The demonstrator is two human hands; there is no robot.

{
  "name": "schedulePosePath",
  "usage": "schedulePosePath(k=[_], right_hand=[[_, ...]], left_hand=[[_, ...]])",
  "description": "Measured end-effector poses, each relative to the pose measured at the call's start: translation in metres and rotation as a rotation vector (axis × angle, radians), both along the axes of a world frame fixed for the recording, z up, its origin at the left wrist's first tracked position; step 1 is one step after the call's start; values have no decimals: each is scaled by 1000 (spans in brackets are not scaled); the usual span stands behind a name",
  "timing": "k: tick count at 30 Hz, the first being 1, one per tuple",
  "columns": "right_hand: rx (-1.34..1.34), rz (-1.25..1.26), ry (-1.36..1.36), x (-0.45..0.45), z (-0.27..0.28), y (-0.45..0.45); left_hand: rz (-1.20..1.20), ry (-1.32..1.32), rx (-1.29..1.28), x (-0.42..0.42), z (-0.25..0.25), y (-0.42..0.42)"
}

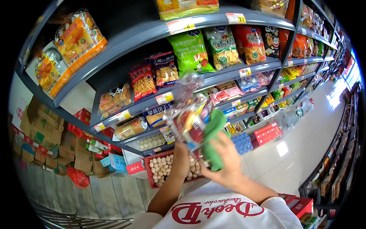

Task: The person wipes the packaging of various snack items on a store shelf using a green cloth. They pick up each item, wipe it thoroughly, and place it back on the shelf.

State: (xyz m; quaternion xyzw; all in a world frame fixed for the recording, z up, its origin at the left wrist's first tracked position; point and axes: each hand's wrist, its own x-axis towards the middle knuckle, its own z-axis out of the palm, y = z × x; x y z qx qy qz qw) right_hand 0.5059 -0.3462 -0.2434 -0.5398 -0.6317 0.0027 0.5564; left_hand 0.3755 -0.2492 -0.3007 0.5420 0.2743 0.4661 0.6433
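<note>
My left hand (181, 157) grips a clear plastic snack package (191, 121) with red and yellow contents, blurred by motion. It is held tilted in front of the shelves, and its crinkled top end points up and away from me. My right hand (226, 160) holds a green cloth (214, 128) against the right side of the package. Part of the cloth is folded over between fingers and thumb. The package hides most of my left fingers. Just behind it, a shelf carries a green snack bag (191, 53) and bagged biscuits (165, 68).
A red crate of eggs (161, 169) stands below my forearms. Flattened cardboard boxes (67, 146) and a red plastic bag (77, 177) lie at the left. A red carton (266, 134) and shrink-wrapped blue bottles (242, 143) sit on the tiled floor (274, 163). Another rack (337, 160) lines the right.
</note>
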Motion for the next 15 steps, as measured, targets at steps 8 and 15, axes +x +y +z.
schedulePosePath(k=[8, 15], right_hand=[[-116, 348, -242, 6, 37, 13], [9, -49, -197, 39, 50, 50]], left_hand=[[-188, -367, -483, -5, 17, 0], [-234, -458, -420, 6, 34, -12]])
